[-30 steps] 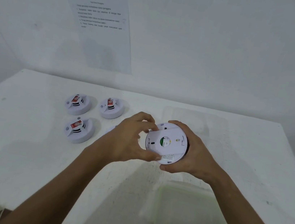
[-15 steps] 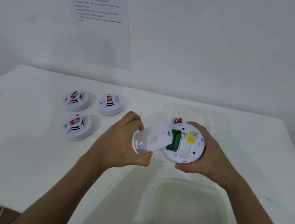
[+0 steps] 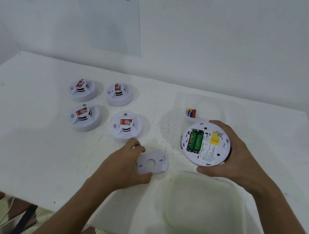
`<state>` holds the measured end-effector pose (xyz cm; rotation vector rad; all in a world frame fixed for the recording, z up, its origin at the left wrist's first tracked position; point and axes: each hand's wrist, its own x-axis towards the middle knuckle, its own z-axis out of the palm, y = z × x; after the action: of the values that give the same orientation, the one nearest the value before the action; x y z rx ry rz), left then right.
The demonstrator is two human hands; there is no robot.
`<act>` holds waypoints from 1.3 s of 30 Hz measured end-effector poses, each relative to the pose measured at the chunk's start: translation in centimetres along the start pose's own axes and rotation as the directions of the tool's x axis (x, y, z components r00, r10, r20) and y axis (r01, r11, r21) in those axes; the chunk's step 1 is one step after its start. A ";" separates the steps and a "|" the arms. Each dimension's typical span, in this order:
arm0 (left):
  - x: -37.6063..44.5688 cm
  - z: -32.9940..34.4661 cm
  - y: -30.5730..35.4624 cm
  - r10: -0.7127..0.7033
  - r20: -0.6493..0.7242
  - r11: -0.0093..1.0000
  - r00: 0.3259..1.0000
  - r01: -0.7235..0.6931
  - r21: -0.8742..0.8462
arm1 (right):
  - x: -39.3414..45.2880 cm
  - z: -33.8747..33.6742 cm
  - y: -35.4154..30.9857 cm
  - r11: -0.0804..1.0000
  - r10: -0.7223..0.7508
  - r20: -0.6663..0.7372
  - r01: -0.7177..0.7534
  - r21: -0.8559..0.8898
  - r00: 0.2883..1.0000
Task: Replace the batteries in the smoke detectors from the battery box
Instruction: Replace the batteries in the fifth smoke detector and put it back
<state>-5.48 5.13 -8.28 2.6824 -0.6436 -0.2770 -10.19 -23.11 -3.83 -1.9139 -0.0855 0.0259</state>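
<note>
My right hand (image 3: 237,158) grips an opened white smoke detector (image 3: 206,144) above the table, its back facing me with two green batteries (image 3: 195,141) in the compartment. My left hand (image 3: 125,164) holds the detector's white back plate (image 3: 152,164) by its left edge, low on the white table (image 3: 26,148). Behind the detector stands a clear battery box (image 3: 210,107) with loose batteries (image 3: 191,112) in its corner. Several closed white smoke detectors with red labels sit at the left, the closest one (image 3: 125,127) just beyond my left hand.
A clear lid with a green rim (image 3: 204,209) lies near the table's front edge on the right. A printed sheet (image 3: 109,11) hangs on the wall behind. The table's front edge runs just below my forearms.
The back plate came off the detector. My left hand carried it down and left to the table while my right hand turned the open detector toward me.
</note>
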 end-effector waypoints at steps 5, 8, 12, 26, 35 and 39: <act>1.2 -4.7 4.5 0.204 -0.190 0.940 0.960 -0.246 -0.236 | -0.3 0.6 -0.5 0.999 -0.040 0.034 0.040 -0.014 0.999; 2.9 -6.3 7.2 0.354 -0.148 0.905 0.923 -0.378 -0.193 | -0.6 0.6 -0.8 0.997 -0.068 0.020 0.068 -0.024 0.998; 4.5 -6.1 9.2 0.480 -0.062 0.870 0.875 -0.484 -0.091 | -1.7 0.1 -0.7 0.997 -0.069 -0.011 0.069 -0.023 0.998; 6.9 -5.3 12.6 0.560 0.081 0.828 0.824 -0.559 -0.041 | -4.1 -1.9 0.8 0.999 -0.030 -0.094 0.029 -0.013 0.995; 6.9 -4.6 12.9 0.577 0.151 0.793 0.803 -0.594 0.133 | -3.8 -2.6 1.3 1.000 -0.009 -0.057 0.008 -0.006 0.998; 6.8 -4.0 12.5 0.611 0.133 0.762 0.780 -0.625 0.168 | -3.5 -3.0 1.4 1.000 -0.002 -0.048 0.002 0.001 0.999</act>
<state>-3.43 -7.18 -0.41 2.4606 -1.6085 -0.1229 -13.41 -26.64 -4.24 -1.9120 -0.0547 -0.0218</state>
